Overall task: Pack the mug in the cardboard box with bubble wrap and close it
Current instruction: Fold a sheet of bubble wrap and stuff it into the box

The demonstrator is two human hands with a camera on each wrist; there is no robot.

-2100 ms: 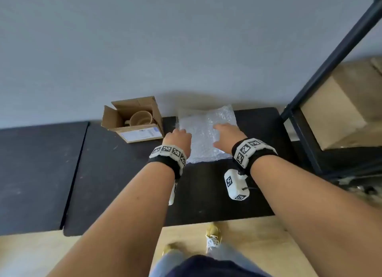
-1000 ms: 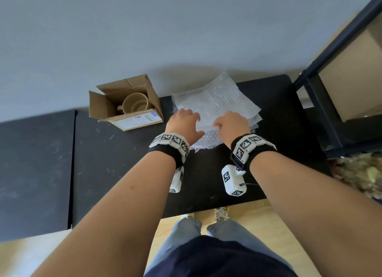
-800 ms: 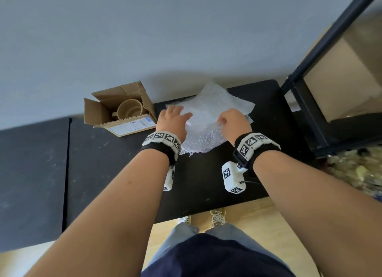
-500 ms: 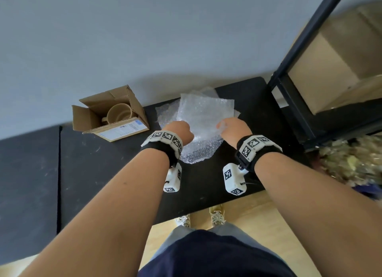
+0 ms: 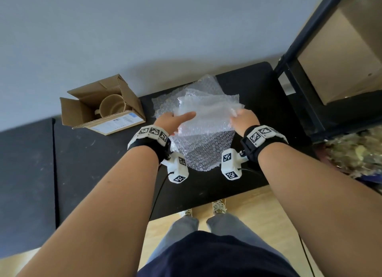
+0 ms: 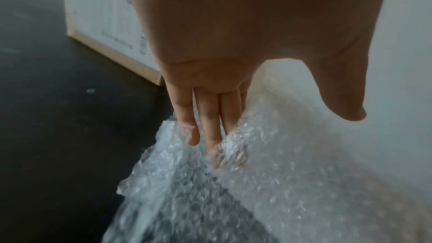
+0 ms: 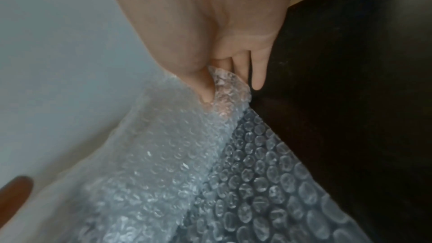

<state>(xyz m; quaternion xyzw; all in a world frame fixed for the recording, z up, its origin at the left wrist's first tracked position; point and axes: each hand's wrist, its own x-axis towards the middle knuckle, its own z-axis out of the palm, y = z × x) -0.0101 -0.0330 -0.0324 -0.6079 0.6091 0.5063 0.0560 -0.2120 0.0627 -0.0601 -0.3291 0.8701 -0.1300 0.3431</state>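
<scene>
An open cardboard box (image 5: 107, 123) stands at the table's back left, its labelled side (image 6: 105, 16) facing me. A beige mug (image 5: 112, 107) sits inside it. To its right, bubble wrap sheets (image 5: 206, 150) lie in a pile. I hold the top sheet (image 5: 208, 109) raised off the pile. My left hand (image 5: 175, 120) is at its left edge, with straight fingers (image 6: 210, 117) slid under the sheet (image 6: 280, 182) and the thumb spread apart above it. My right hand (image 5: 242, 119) pinches the right edge (image 7: 224, 88) between thumb (image 7: 203, 82) and forefinger.
The black table (image 5: 99, 163) ends close in front of my legs. A second black table (image 5: 24, 173) adjoins it on the left. A black shelf rack (image 5: 299, 91) with a large cardboard box (image 5: 334, 60) stands at the right. A grey wall runs behind.
Both hands went from pressing on the flat pile to its edges. The top sheet has come up off the pile and is now spread between my hands.
</scene>
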